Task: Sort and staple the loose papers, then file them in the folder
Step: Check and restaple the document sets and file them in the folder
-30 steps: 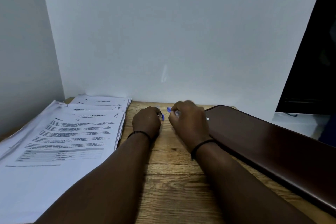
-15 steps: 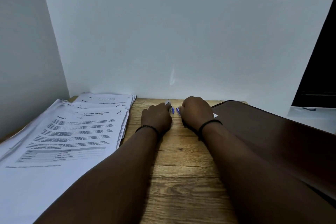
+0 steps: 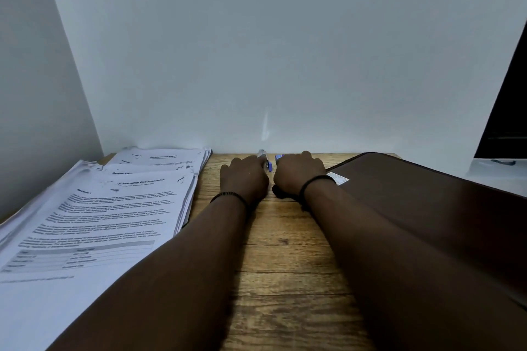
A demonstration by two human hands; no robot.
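Printed papers, the top sheet headed "Internship Documentation", lie stacked at left on the wood-grain surface. A smooth brown folder lies at right. At the far edge, left hand and right hand each curl fingers round a blue-and-metal stapler.

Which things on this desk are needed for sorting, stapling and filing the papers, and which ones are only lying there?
Belong to the job:
- paper stacks at the left
- blue and silver stapler, gripped by both the left hand and the right hand
- brown folder at the right

Just lying about:
- dark screen at the far right
- wooden desk itself
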